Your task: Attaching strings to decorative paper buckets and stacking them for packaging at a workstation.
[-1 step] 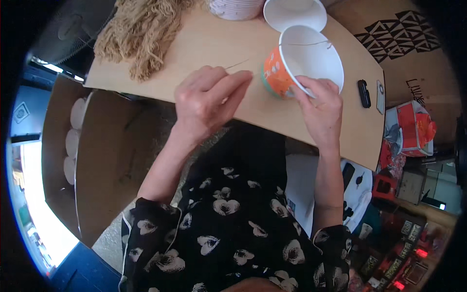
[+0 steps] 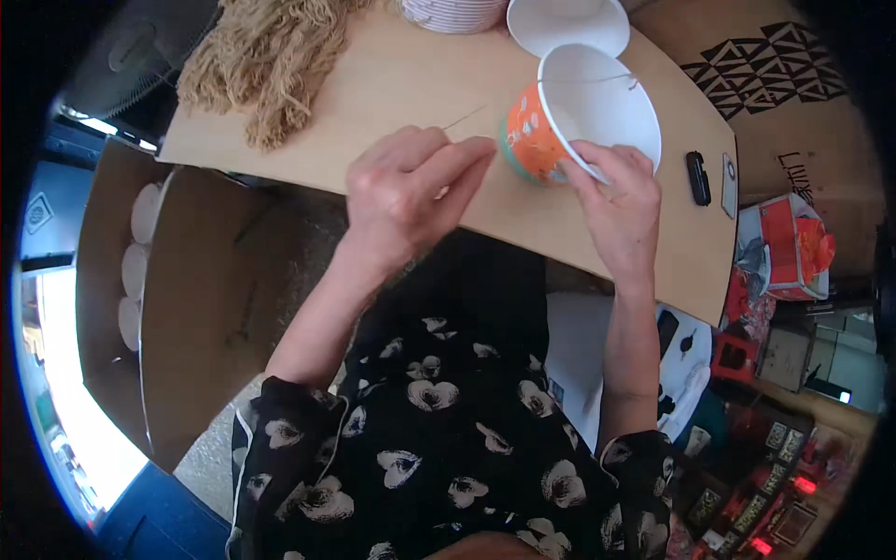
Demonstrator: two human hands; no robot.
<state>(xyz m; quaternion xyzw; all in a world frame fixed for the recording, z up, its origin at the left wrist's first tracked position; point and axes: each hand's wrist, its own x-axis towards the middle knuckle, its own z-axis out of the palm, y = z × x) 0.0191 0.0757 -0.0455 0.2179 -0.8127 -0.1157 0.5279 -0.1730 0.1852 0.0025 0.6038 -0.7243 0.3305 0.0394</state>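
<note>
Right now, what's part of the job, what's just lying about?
Job, seemingly:
- tub, in right hand
- strand, at left hand
- yarn, likely
- white stack, likely

Lying about, apparently:
- black gadget
- flat item

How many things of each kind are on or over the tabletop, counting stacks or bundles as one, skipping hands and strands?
Orange-sided tub, in the right hand: 1
Round white container: 1
Stack of pale round pieces: 1
Tan stringy bundle: 1
Small black object: 1
Flat pale-framed object: 1
Total: 6
</note>
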